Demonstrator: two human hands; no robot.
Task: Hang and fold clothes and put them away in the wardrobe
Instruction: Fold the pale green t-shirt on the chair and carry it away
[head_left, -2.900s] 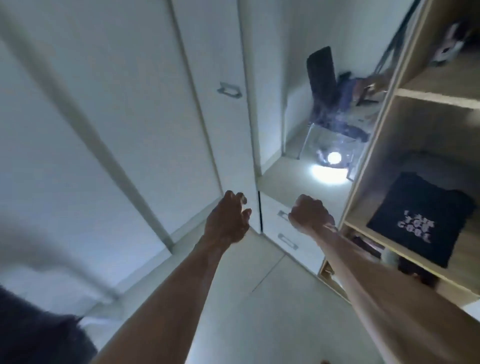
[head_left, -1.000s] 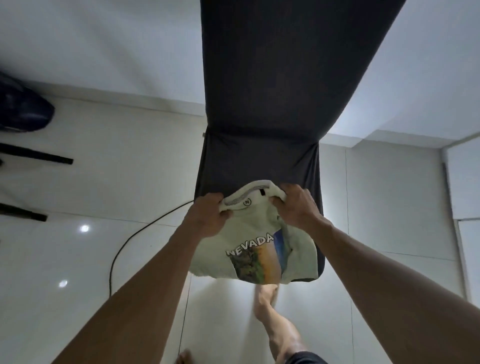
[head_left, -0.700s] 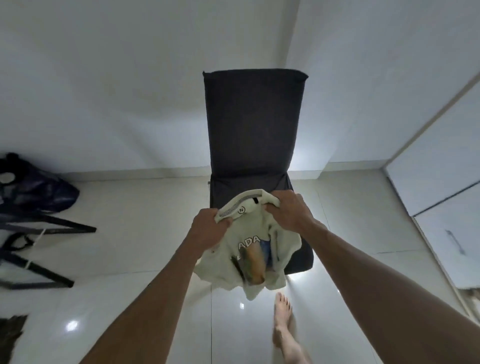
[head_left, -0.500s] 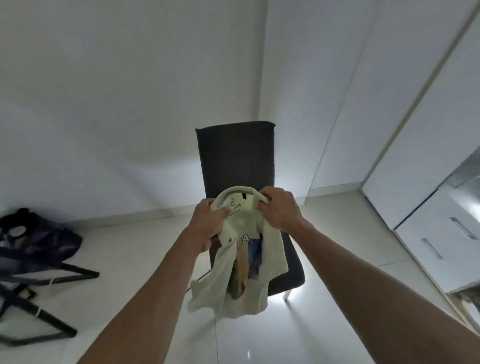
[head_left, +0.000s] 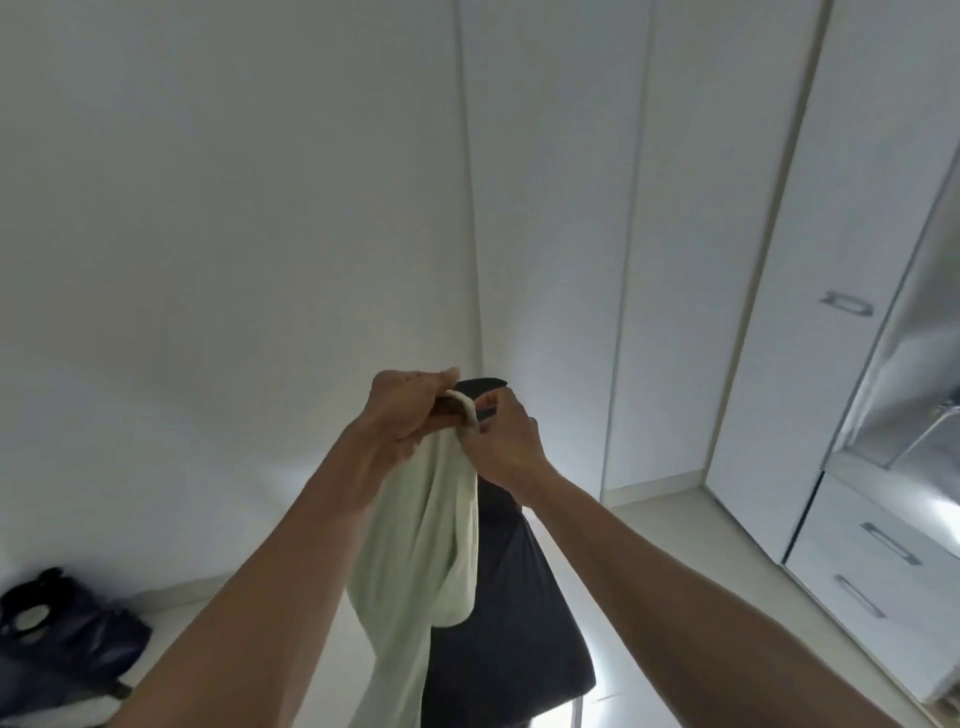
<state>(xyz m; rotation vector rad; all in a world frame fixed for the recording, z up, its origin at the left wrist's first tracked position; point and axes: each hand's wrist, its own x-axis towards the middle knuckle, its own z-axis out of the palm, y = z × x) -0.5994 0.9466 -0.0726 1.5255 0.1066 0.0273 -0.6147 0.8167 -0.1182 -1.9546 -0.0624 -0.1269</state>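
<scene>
A pale cream T-shirt (head_left: 421, 551) hangs bunched in front of me, its printed side turned out of sight. My left hand (head_left: 402, 410) grips its collar from the left, and my right hand (head_left: 498, 441) pinches the same collar from the right. Both hands are raised at chest height, close together. Behind the shirt stands a dark grey chair (head_left: 498, 623), mostly hidden by the cloth. The white wardrobe (head_left: 810, 260) fills the right side, its tall doors closed.
White drawers (head_left: 862, 566) with metal handles sit low at the right, below an open section of the wardrobe. A dark bag (head_left: 62, 634) lies on the floor at the lower left. A plain white wall is ahead.
I have lifted the T-shirt off the chair and raised it. My hands have come closer together on the collar, and my view has tilted up and turned right toward the wardrobe.
</scene>
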